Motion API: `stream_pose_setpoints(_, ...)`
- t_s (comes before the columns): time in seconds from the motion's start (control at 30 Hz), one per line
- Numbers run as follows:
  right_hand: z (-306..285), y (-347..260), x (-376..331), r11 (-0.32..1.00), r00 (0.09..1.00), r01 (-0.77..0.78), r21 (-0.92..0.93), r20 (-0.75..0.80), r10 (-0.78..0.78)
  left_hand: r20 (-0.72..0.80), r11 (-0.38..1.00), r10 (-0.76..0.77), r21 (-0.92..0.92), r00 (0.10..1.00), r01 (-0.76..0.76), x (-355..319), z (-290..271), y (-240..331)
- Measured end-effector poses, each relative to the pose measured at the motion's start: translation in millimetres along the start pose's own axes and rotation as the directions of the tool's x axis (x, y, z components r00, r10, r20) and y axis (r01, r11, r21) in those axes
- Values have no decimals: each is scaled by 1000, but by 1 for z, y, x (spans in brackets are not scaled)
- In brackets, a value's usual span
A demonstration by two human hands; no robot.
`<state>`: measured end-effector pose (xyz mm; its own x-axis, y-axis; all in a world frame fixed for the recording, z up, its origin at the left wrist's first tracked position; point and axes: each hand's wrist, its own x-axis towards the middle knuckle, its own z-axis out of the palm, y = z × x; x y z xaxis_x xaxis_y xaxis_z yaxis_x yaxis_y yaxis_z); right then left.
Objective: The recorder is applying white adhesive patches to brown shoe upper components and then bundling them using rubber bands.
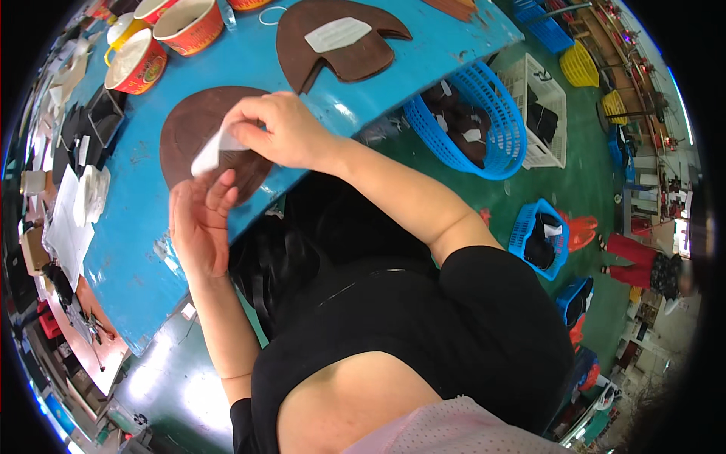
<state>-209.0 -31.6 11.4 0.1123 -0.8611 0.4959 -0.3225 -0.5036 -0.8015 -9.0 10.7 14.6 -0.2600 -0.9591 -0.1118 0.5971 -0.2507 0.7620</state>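
Note:
A rounded brown cut piece (189,121), which looks like leather, lies flat on the blue table (136,204) before me. Above it my right hand (283,132) pinches a white paper slip (210,157) between thumb and fingers. The slip is tilted, its lower end near my left hand (200,223). That hand is palm up at the piece's near edge, fingers apart and loosely bent, with nothing seen in it. Farther off lies a stack of brown curved pieces (295,49) with a white paper label (337,35) on top.
Red and yellow paper tubs (136,68) stand at the far left of the table. Beyond its right edge, on the green floor, are a blue basket (503,136) of brown pieces and a white crate (556,113). A person (643,265) is at the far right.

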Motion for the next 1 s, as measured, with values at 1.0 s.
stream_pose_setpoints(1.0, 26, 13, 38, 920, 967, -122, -372, 163, 194, 205, -276, 630, 961, 750, -31, 45, -32, -4)
